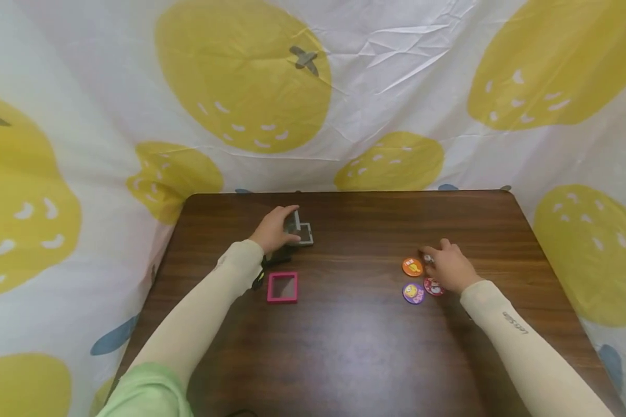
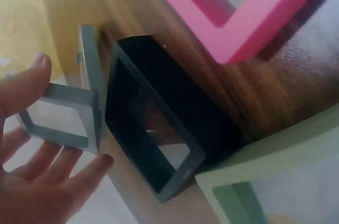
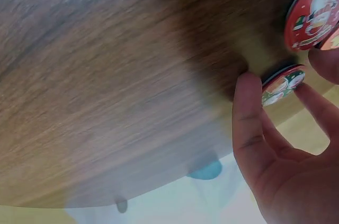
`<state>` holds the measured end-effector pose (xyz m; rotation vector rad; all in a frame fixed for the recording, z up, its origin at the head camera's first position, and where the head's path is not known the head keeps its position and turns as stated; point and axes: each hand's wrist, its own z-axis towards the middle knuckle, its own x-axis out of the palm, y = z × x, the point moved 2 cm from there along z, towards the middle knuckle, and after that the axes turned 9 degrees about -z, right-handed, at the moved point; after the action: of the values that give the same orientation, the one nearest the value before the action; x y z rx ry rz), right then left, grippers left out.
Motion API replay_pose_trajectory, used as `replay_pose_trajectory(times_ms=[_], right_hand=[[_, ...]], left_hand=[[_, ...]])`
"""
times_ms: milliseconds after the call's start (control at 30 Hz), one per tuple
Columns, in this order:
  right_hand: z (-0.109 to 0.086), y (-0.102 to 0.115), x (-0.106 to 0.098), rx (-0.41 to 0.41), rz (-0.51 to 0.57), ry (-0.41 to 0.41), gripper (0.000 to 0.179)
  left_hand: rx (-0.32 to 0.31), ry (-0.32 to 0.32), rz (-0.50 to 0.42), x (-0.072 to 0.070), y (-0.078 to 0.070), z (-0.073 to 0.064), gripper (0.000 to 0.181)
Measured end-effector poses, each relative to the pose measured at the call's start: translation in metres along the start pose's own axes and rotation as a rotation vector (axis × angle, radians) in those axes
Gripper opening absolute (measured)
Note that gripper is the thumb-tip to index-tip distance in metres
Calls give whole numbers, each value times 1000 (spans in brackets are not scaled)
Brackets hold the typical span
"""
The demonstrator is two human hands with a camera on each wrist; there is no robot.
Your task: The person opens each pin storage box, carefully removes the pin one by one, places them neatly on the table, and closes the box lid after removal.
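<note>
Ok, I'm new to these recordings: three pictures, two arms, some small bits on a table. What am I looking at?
No machine: a person works bare-handed, wearing three cameras. The wide picture comes from the head, the close-ups from each wrist. On the brown table the left hand touches an open hinged grey frame. Nearby lie a black frame, a pink frame and, seen only from the left wrist, a pale green one. The right hand pinches a round badge, beside orange, purple and red badges.
</note>
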<state>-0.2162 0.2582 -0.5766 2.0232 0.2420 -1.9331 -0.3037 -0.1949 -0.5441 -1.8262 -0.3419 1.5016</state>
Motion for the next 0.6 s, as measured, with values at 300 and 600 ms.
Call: replay_pose_trajectory(times_ms=[300, 600], right_hand=[[0, 12, 2, -37, 43, 1, 51], [-1, 22, 4, -106, 69, -22, 48]], left_hand=[[-9, 113, 177, 22, -2, 9, 98], [7, 169, 350, 31, -5, 18, 98]])
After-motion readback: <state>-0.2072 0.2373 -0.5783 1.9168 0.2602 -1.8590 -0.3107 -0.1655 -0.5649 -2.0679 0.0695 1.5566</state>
